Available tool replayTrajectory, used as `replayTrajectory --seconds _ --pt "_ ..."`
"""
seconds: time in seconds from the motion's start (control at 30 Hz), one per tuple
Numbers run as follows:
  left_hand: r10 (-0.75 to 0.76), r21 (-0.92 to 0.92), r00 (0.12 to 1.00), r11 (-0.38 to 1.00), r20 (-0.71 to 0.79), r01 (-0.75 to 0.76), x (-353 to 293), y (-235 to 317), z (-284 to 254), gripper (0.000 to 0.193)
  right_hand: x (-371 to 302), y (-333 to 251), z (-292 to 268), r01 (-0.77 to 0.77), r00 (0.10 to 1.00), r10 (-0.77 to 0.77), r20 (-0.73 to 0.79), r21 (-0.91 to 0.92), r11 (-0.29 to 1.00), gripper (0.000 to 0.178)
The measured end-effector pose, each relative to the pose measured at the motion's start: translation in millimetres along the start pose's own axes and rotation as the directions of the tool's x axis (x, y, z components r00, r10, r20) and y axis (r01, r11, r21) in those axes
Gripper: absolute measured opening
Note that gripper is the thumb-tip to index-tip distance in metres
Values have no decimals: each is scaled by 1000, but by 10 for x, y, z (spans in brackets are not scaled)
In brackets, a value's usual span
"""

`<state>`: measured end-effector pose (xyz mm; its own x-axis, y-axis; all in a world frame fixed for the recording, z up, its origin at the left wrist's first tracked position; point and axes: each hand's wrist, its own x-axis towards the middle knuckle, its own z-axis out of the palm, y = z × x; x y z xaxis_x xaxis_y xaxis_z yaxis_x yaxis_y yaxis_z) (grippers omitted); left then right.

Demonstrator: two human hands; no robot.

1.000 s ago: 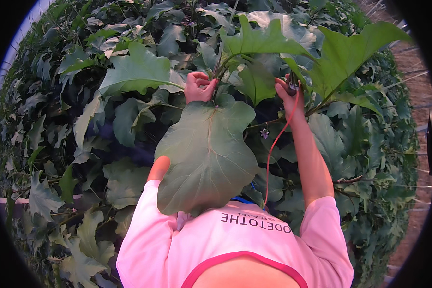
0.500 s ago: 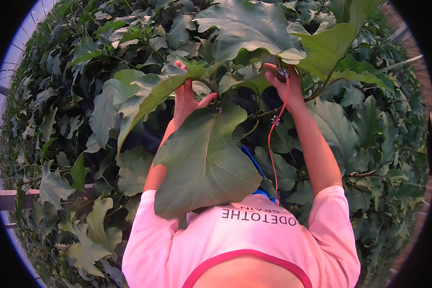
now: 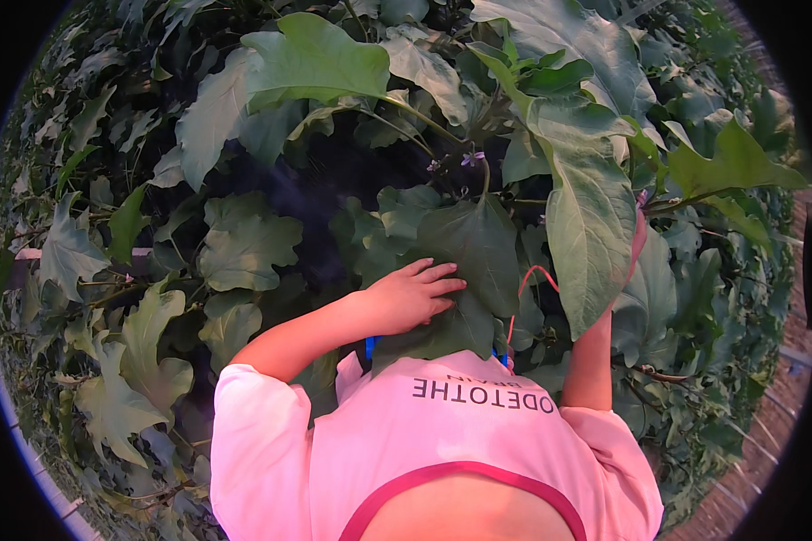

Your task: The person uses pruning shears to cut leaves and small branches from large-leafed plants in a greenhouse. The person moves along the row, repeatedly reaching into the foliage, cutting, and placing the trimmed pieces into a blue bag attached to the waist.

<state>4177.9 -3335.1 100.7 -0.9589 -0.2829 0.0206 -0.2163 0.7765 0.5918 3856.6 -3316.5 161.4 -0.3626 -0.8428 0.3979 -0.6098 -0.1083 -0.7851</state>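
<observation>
My left hand [image 3: 413, 296] rests on a large, broad green leaf [image 3: 467, 242] in front of my chest, its fingers stretched out and its palm down. Off to the right, a long drooping leaf [image 3: 588, 216] covers most of my right hand [image 3: 638, 245]. Only a strip of that hand and wrist shows along the leaf's edge; its fingers are hidden. A red cord [image 3: 536, 269] loops up from near my chest and passes behind the drooping leaf. Small purple flowers [image 3: 472, 159] hang from the stems ahead of my left hand.
Dense leafy plants surround me. A lobed leaf [image 3: 311, 61] sticks out at the upper left, and leafy stems [image 3: 695, 194] cross at the right. A pale horizontal rail [image 3: 27, 255] runs at the left rim. Brown ground [image 3: 767, 433] shows at the right.
My left hand has come down from the upper stems onto the broad leaf. My right hand, earlier seen with a small metal tool on the red cord, has moved right, behind a leaf.
</observation>
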Motion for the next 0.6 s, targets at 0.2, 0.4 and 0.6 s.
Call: replayTrajectory --seconds 0.2,0.4,0.6 --pt "95 -452 995 886 -39 -102 475 -335 319 35 -903 -236 637 -150 972 168 163 -116 982 66" --pt "-343 -369 655 924 -673 105 805 -1535 -192 20 -1020 101 912 -377 901 419 107 -282 882 71" --pt "293 488 661 864 -691 126 1611 -2468 -776 21 -981 -43 859 -444 881 473 -4 -349 825 67"
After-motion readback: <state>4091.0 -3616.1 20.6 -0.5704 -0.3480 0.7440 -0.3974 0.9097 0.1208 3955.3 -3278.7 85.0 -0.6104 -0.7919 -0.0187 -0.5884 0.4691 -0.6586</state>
